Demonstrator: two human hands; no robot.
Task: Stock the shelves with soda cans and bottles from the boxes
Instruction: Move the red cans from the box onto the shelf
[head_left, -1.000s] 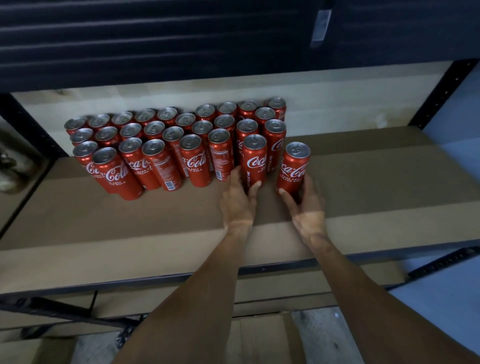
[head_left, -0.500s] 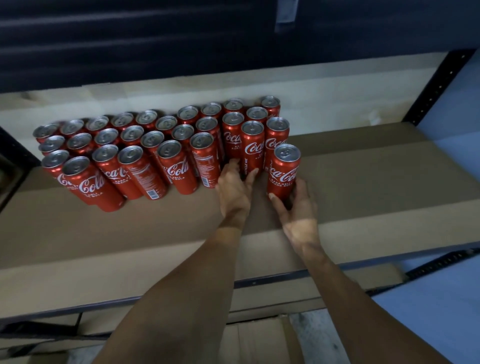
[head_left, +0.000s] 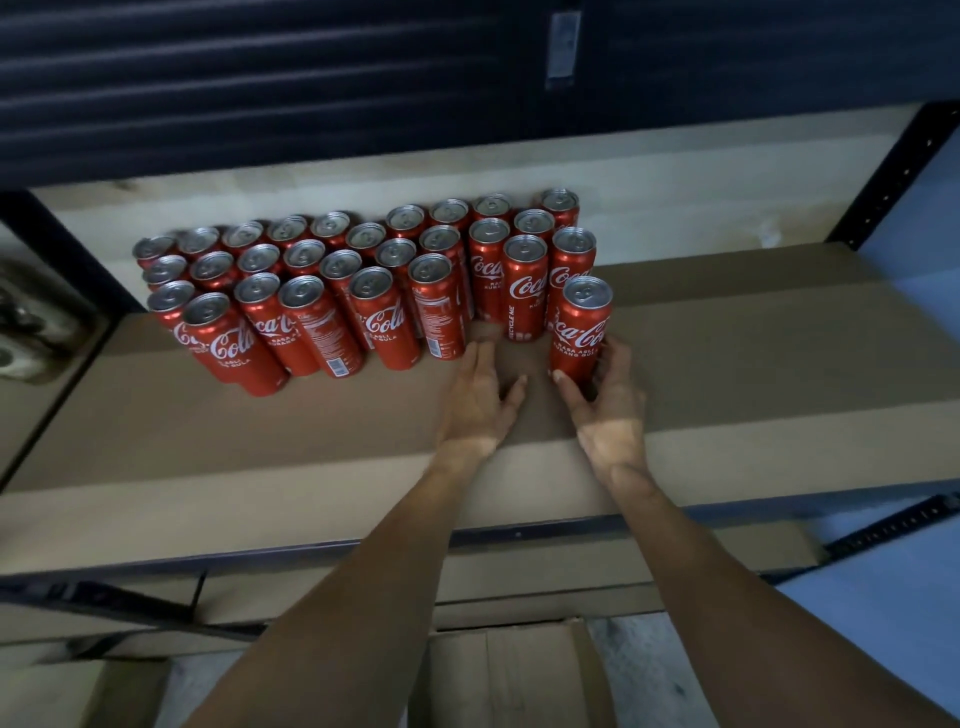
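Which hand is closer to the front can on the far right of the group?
Right. The right hand holds that can; the left hand rests on the shelf to its left, apart.

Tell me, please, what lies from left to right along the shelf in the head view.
Blurred grey clutter → packed block of red cans → left hand → single can held by the right hand → black shelf post.

Glossy metal cans (head_left: 384, 312) (matt cardboard shelf (head_left: 753, 364))
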